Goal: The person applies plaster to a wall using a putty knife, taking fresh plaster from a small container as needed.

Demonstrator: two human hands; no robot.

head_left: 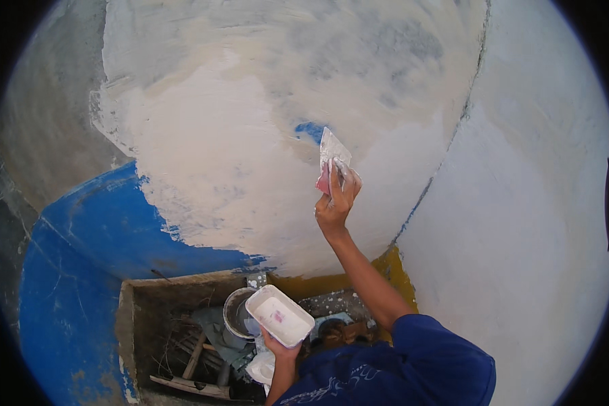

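My right hand (338, 210) is raised to the wall, its fingers closed round the reddish handle of a putty knife (333, 147). White putty coats the blade and smears my fingers. The blade tip is beside a small patch of blue paint (310, 130) on the wall (203, 128), which is spread with cream-white putty. Lower down, my left hand (281, 346) grips a white rectangular tub (267, 325) from below. Pale putty with a pinkish spot shows inside the tub.
Bare blue paint (88, 230) covers the lower left wall. A crack (446, 152) runs down the corner beside the whitish right wall (521, 203). Below is a concrete trough (125, 325) with a round bucket (231, 314), sticks (194, 355), cloth (216, 328) and debris.
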